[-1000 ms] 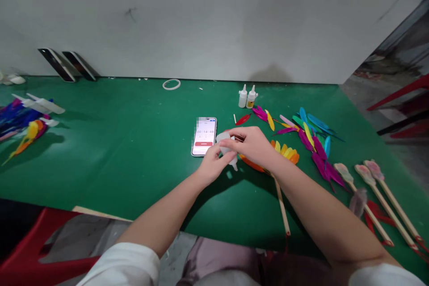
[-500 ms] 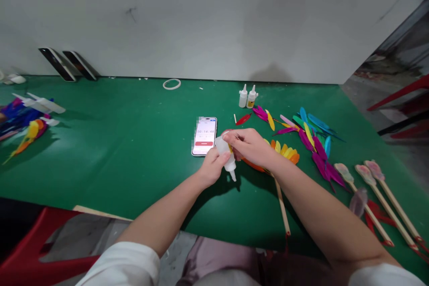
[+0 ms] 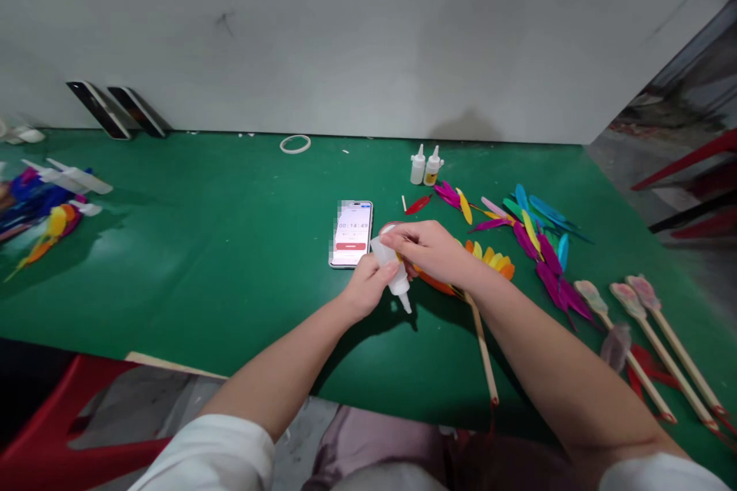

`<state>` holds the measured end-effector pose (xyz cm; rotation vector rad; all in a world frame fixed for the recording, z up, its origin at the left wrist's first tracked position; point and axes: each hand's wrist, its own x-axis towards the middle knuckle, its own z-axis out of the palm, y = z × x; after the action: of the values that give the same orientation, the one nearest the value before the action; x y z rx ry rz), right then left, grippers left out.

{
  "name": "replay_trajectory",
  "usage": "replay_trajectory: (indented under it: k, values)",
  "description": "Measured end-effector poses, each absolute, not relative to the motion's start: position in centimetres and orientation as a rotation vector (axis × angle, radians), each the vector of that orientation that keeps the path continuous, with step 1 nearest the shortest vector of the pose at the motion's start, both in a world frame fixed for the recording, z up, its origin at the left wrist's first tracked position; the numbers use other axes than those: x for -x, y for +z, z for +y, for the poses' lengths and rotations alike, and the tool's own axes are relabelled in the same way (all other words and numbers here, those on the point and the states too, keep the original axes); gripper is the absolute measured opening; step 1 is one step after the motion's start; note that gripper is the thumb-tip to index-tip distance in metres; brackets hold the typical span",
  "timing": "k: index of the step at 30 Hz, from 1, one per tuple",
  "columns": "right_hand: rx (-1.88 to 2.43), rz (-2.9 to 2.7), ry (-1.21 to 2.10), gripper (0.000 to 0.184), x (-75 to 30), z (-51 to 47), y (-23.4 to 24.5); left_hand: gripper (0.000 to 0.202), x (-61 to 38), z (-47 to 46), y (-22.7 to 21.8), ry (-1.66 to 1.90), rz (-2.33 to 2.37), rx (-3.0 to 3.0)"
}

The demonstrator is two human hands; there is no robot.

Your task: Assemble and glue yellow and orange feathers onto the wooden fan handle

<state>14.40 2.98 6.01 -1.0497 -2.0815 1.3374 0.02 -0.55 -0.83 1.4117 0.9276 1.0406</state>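
Note:
A white squeeze glue bottle (image 3: 399, 286) is tilted in my hands, its nozzle pointing down toward the table. My left hand (image 3: 367, 288) wraps round the bottle's body, thumb across it. Fingers of my right hand (image 3: 434, 252) close on the bottle's upper end, near a yellow label; the fingertips are partly hidden. Beneath and beyond my right hand lies a fan of orange and yellow feathers (image 3: 495, 261) with a wooden stick (image 3: 484, 349) reaching toward the table's front edge. Just left of the bottle, a phone (image 3: 352, 234) shows a running timer.
Two small glue bottles (image 3: 424, 167) stand at the back, near a red feather (image 3: 418, 205). Loose magenta and blue feathers (image 3: 546, 245) lie to the right, beside several wooden sticks (image 3: 668, 345). More feathers (image 3: 51, 222) lie far left on the green table (image 3: 201, 245); a white ring (image 3: 295, 144) is behind.
The bottle's nozzle has shifted slightly right and down. Both hands keep their hold, and the phone's timer has advanced by a second.

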Motion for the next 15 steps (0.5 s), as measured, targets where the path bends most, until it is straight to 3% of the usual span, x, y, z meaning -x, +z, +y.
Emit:
replay_trajectory:
  k: [15]
  values:
    - [0.892,-2.3,1.222,0.02,-14.44,3.01,6.74,0.058,-0.25,-0.19,-0.85,1.115,0.887,-1.352]
